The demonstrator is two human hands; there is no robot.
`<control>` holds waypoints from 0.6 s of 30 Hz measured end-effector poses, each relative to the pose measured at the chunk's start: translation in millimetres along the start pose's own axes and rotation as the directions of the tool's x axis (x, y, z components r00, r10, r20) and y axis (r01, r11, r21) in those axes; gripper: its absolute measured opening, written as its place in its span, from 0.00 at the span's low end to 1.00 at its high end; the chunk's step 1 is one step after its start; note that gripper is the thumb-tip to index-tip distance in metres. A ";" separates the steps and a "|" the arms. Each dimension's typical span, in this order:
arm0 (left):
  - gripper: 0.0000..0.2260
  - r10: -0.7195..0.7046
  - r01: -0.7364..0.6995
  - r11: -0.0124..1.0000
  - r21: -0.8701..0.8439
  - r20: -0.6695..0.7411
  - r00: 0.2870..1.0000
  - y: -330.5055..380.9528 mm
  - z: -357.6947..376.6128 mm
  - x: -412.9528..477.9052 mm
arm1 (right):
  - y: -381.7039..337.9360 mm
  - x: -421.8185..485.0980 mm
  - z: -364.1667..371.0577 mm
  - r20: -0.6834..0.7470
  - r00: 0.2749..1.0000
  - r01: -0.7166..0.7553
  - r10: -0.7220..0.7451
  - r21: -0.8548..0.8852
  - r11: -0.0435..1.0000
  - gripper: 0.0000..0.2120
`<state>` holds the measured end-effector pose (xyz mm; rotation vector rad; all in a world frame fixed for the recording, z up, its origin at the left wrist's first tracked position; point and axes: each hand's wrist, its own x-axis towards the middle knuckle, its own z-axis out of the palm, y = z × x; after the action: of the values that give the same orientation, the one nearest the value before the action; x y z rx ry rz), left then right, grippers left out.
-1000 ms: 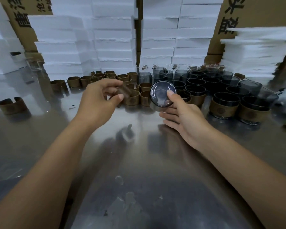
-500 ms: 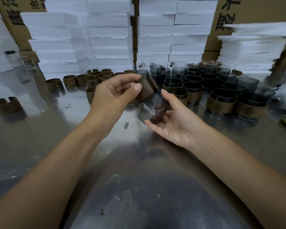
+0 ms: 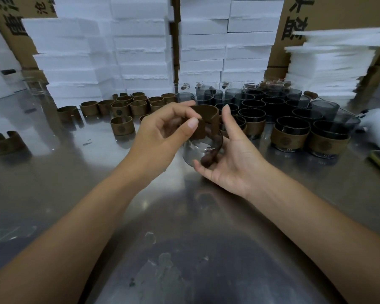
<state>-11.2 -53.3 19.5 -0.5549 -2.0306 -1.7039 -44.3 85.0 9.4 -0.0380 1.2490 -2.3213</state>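
Brown sleeve (image 3: pixel 206 116), one, pinched by left hand (image 3: pixel 162 137) fingers against one clear glass (image 3: pixel 198 152); right hand (image 3: pixel 235 159) fingers curl round the glass from below, above the worktop (image 3: pixel 97 183). One stray sleeve (image 3: pixel 4 142) lies far left.

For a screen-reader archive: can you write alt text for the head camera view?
A person's left hand pinches a split brown sleeve against a smoky glass cup held tilted in the right hand, above a steel table. Behind are loose sleeves at left, sleeved and bare cups at right, and stacked white foam boxes.
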 end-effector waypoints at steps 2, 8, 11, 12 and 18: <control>0.02 -0.003 0.004 1.000 -0.025 0.015 1.000 0.7 1.0 -0.2 | -0.4 -0.2 0.2 0.029 0.999 0.015 -0.015 -0.019 1.000 0.31; 0.05 0.023 -0.023 0.999 -0.023 -0.015 1.000 0.6 0.8 -0.8 | -2.7 -1.3 -0.2 0.121 0.991 0.066 -0.064 -0.014 0.998 0.33; 0.03 0.032 -0.032 0.999 -0.001 -0.007 0.999 -0.9 0.0 -0.7 | -3.3 -1.8 -0.2 0.127 0.988 0.090 -0.091 0.007 0.996 0.30; 0.02 0.031 -0.031 0.999 0.010 -0.004 1.000 -1.2 0.2 -0.8 | -3.6 -1.7 -0.1 0.122 0.988 0.097 -0.099 0.019 0.995 0.29; 0.07 0.036 -0.040 0.997 -0.073 -0.051 0.998 0.4 4.9 -1.5 | -3.7 -1.7 1.4 0.105 0.983 0.151 -0.154 0.034 0.988 0.23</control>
<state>-10.0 -48.4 18.2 -0.5660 -1.9168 -1.7590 -44.1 86.3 13.5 -0.2545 1.1996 -2.4299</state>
